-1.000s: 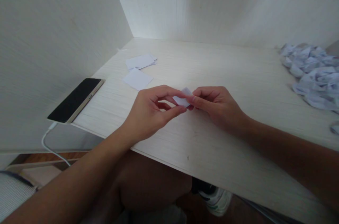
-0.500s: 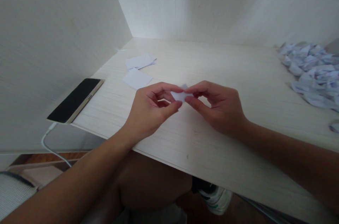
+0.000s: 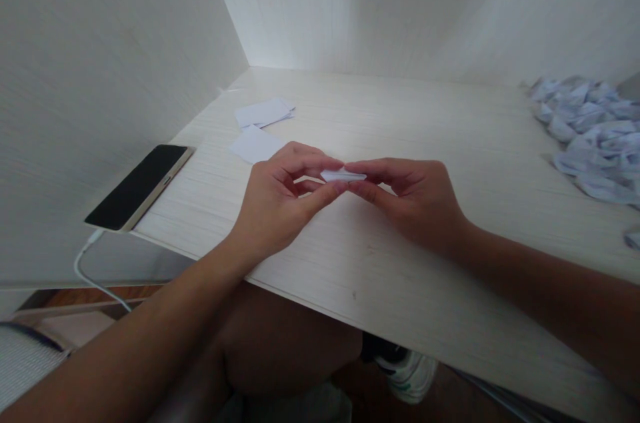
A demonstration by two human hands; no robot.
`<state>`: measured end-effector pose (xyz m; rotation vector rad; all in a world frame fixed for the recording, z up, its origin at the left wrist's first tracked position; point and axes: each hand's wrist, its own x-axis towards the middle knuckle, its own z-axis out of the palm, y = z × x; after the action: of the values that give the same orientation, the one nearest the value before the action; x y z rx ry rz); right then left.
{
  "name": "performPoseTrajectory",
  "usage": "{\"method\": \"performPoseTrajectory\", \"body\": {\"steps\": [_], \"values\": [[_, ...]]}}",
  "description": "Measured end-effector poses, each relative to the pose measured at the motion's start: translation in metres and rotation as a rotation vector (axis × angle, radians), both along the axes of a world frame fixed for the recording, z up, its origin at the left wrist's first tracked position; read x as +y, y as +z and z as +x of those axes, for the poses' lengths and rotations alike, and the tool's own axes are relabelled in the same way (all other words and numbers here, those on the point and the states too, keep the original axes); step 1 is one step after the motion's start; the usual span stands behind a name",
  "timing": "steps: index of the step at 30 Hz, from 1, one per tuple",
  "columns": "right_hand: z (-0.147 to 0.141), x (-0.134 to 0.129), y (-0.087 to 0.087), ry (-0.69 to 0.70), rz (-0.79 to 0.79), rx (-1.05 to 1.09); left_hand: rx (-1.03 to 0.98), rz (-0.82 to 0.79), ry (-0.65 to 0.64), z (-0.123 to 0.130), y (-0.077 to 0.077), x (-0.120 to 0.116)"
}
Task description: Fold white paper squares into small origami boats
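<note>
Two bare hands share one small piece of folded white paper, and I see it pinched edge-on at the centre of my view. My left hand [image 3: 275,210] has it between thumb and fingers; my right hand [image 3: 425,206] meets it from three o'clock, its fingertips closed on the other end. The folded paper [image 3: 343,176] looks thin, so I judge that uneven pressure could skew a crease, and pulling the hands apart could tear it or spring the layers open. My fingertips hide much of it, so I can't tell whether its edges line up; a crooked fold could go unnoticed.

Towards ten o'clock, a loose sheet [image 3: 256,144] lies just beside my left knuckles, with a few slips [image 3: 263,112] beyond; a careless sweep that way could scatter them. The phone [image 3: 137,190] sits at nine o'clock by the edge of the desk [image 3: 370,303], and a forearm snagging its cable [image 3: 95,283], near eight, could drag it off. The heaped paper [image 3: 595,130] at three is well apart.
</note>
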<state>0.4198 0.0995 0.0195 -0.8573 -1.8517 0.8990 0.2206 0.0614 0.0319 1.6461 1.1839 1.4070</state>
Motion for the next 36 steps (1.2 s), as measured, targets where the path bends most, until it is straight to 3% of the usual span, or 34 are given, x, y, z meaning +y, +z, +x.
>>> {"method": "performPoseTrajectory", "body": {"steps": [6,12,24,36], "values": [[0.001,0.002,0.001,0.046,-0.126,0.038,0.011,-0.027,-0.074,-0.003,-0.001,0.004],[0.001,0.003,0.002,0.117,-0.192,0.107,0.009,-0.127,-0.06,0.0,0.0,0.002],[-0.001,0.004,0.007,0.099,-0.241,0.155,-0.082,-0.219,0.016,0.007,0.003,-0.003],[-0.002,0.0,0.006,0.054,-0.195,0.145,-0.149,-0.246,0.016,0.006,-0.004,0.001]]}}
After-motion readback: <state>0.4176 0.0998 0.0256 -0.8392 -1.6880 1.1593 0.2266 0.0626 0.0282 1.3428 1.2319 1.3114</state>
